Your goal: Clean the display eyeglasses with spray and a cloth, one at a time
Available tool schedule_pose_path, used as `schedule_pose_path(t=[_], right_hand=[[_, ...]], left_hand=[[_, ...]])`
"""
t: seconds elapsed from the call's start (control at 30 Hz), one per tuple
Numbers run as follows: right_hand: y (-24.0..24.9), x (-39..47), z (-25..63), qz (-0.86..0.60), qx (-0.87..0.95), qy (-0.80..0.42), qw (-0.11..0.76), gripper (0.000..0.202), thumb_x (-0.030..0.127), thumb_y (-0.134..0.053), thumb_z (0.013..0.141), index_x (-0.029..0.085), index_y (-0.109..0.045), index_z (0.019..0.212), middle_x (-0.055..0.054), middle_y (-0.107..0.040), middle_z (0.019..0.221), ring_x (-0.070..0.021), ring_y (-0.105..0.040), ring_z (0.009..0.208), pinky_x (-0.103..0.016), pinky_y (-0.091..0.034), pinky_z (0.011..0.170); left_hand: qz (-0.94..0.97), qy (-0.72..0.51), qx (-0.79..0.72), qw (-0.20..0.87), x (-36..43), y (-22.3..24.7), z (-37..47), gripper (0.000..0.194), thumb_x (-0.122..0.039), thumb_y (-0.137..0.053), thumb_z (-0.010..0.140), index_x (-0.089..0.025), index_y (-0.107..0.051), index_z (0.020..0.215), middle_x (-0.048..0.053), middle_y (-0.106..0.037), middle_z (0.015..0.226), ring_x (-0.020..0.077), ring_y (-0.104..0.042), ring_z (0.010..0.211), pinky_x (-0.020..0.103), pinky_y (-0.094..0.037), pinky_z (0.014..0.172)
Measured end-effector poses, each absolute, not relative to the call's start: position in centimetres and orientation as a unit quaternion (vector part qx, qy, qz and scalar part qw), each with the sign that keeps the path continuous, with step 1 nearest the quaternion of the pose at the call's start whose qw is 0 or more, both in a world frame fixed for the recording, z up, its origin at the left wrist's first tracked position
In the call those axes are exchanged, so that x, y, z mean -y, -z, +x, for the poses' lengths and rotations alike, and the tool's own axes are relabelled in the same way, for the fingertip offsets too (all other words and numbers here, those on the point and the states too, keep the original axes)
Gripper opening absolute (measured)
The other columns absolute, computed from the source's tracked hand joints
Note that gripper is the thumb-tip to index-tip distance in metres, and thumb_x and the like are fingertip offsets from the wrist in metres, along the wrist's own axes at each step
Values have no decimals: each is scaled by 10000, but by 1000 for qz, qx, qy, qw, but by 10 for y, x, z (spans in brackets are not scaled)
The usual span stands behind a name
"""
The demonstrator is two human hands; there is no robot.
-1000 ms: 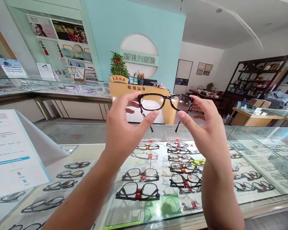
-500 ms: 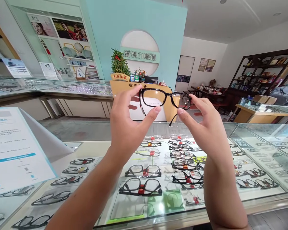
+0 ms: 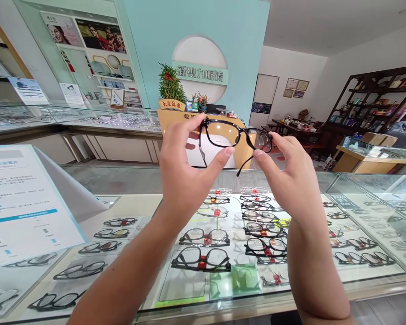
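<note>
Black-framed glasses (image 3: 242, 130) are held up in the air above the glass display case, lenses upright, with the temples unfolded and hanging below the frame. My left hand (image 3: 189, 158) pinches the left end of the frame between thumb and fingers. At the right end, my right hand (image 3: 287, 171) grips the frame by its corner, the thumb near the lower rim. Beneath my hands, rows of glasses with red tags, such as a black pair (image 3: 203, 259), lie inside the case.
A white printed sign (image 3: 23, 203) stands on the glass at the left. The glass case (image 3: 365, 289) spans the front. Farther back are a wooden counter (image 3: 165, 119) with a plant (image 3: 171, 85), a long showcase (image 3: 122, 146) and dark shelves (image 3: 362, 101).
The view has shifted slightly. Both hands and the glasses appear a little farther right, and the glasses are tilted slightly more. The grip of both hands is unchanged.
</note>
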State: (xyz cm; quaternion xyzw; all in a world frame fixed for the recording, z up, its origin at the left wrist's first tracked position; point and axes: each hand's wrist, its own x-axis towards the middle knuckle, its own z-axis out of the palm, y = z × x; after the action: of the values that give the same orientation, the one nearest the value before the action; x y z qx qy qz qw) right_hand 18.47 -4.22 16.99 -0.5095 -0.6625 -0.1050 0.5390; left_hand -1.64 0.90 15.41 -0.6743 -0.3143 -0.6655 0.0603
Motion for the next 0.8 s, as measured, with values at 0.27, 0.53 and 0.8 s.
schedule_pose_path(t=[0.27, 0.53, 0.8], right_hand=[[-174, 43, 178, -556, 648, 90, 512, 262, 456, -613, 1029, 254, -743, 1135, -92, -719, 1097, -299, -682, 1025, -469, -546, 901], [-172, 40, 177, -552, 628, 128, 534, 294, 485, -631, 991, 262, -734, 1153, -86, -731, 1072, -288, -671, 966, -470, -539, 880], [-171, 42, 175, -561, 620, 155, 526, 295, 477, -620, 988, 249, -721, 1145, -100, -726, 1105, -296, -673, 996, -463, -540, 857]], left_hand=[[-671, 682, 282, 76, -14, -150, -18, 630, -474, -899, 910, -331, -634, 1464, 84, -679, 1346, 307, -687, 1239, 504, -621, 1019], [-668, 679, 297, 70, -15, -149, -18, 589, -471, -889, 915, -335, -654, 1438, 85, -697, 1323, 301, -712, 1185, 486, -635, 961], [-670, 677, 297, 68, -13, -151, -16, 586, -475, -879, 925, -318, -645, 1439, 83, -706, 1339, 299, -712, 1224, 487, -645, 994]])
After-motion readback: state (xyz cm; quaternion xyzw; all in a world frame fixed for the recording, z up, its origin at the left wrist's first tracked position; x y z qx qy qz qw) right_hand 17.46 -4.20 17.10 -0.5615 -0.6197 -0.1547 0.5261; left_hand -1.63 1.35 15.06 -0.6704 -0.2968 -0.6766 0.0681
